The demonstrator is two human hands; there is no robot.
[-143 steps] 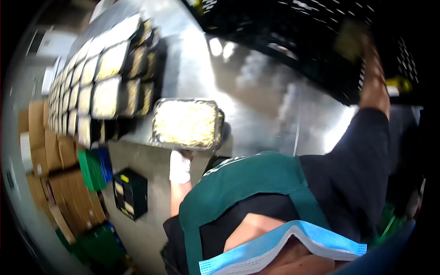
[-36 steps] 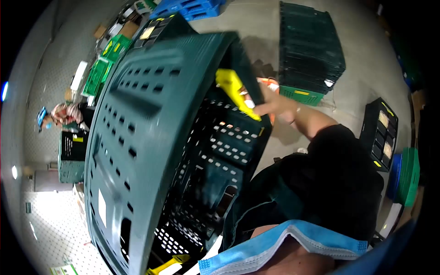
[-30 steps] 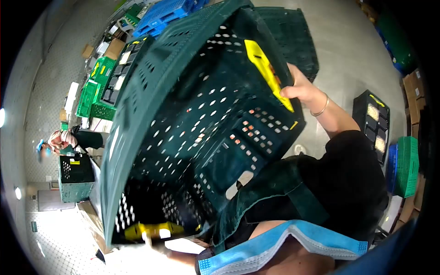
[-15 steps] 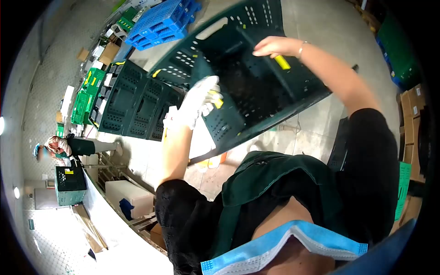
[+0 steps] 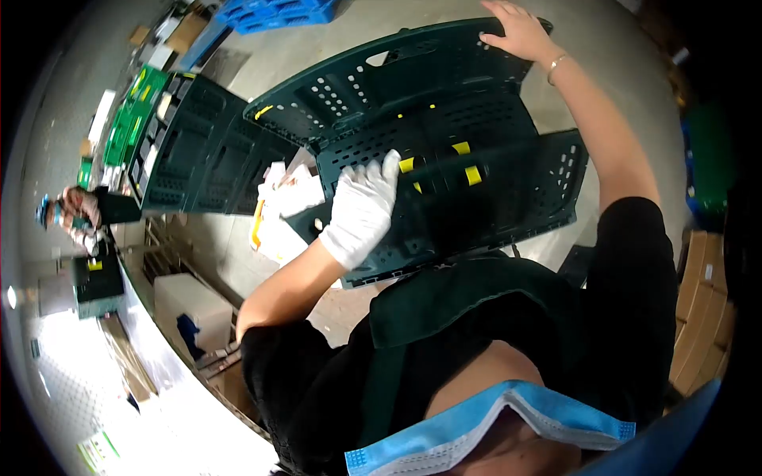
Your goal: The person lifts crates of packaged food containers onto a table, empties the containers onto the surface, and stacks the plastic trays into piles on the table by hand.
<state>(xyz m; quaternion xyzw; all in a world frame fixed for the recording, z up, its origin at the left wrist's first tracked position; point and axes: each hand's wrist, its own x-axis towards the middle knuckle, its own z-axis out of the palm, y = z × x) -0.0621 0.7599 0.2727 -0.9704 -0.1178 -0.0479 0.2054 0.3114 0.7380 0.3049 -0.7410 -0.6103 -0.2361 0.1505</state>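
A dark green folding crate [image 5: 444,59] with slotted walls and yellow labels stands before me, its far long wall upright and leaning. Its short end panels are laid down inside. My left hand [image 5: 365,208], in a white glove, lies over the crate's left part, fingers stretched out near a yellow label [image 5: 407,165]. At the far wall's right corner is my bare right hand [image 5: 520,33], fingers apart and thumb by the rim. It touches that corner or is very close to it.
More dark green crates [image 5: 214,151] stand on the left, with bright green crates [image 5: 136,111] beyond. Blue pallets [image 5: 278,14] are at the back. A co-worker [image 5: 79,214] stands far left by a dark crate [image 5: 97,278]. Cardboard boxes [image 5: 702,309] are stacked right. A white table [image 5: 182,397] runs lower left.
The crate's end panels have folded down inward. My right hand has moved from an end panel up to the far wall's right corner. My left hand has shifted lower and opened out.
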